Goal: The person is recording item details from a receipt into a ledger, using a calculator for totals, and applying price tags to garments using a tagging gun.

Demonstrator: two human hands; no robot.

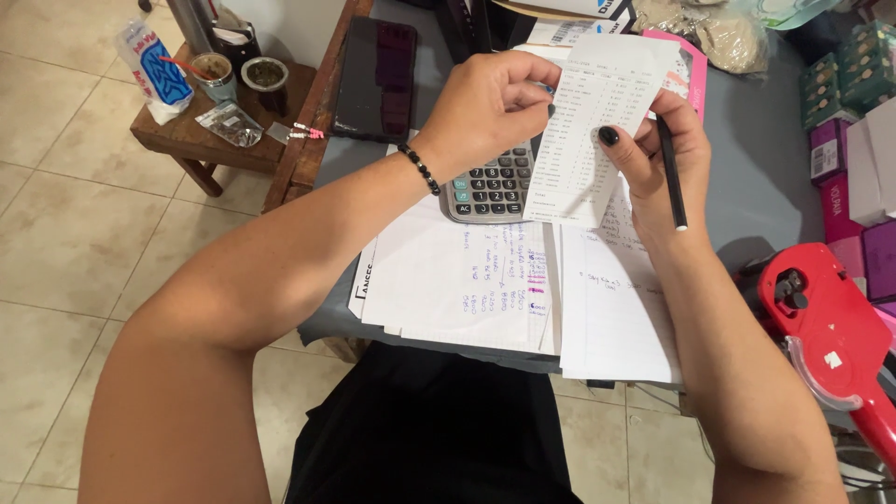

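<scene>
Boxes (854, 79), green and pink, line the tabletop's (756, 177) right edge. Left hand (485, 107) pinches a receipt (588, 131); right hand (658, 154) grips receipt and pen (670, 173).

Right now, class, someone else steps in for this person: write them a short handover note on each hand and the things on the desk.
Left hand: pinches the receipt's left edge, above the calculator.
Right hand: holds the receipt's right edge and a black pen.
Handwritten sheets lie below the calculator; a red label gun sits far right.
Done: notes written on the sheets.
Left: cannot tell.
</scene>
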